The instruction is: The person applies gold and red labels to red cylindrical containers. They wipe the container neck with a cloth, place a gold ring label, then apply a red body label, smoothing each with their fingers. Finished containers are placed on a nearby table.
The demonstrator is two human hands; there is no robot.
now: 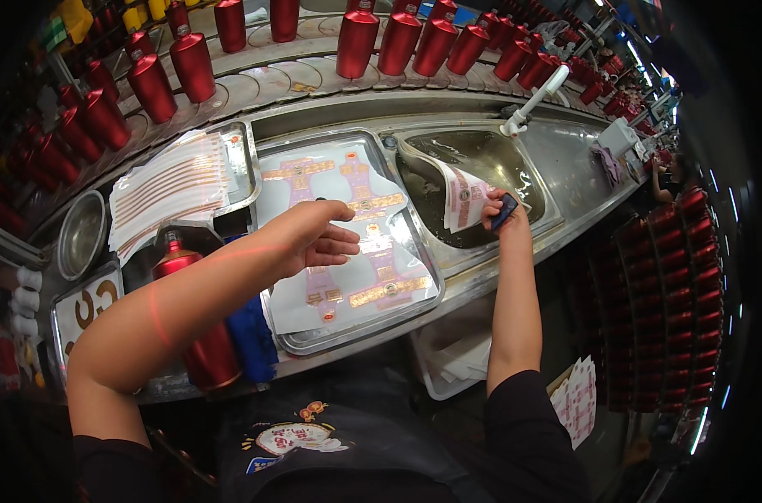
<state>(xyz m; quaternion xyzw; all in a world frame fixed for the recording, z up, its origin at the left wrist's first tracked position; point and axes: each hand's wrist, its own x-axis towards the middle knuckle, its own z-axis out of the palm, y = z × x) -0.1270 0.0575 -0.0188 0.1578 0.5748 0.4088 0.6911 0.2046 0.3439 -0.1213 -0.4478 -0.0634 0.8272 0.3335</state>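
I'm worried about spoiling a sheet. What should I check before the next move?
1. Right hand holds the printed sheet and a blue piece: ok.
2. Left hand free: ok, holding nothing visible above the metal tray.
3. Printed sheet clear of the sink: not ok, part overlaps it.
4. White faucet off: cannot tell, no stream distinguishable.
5. Nearest red bottle clear of the left forearm: cannot tell, they overlap in view.

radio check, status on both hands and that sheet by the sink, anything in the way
Left hand loosely open above tray. Right hand gripping printed sheet, curved over sink. Tap at sink's far edge, apart from sheet.
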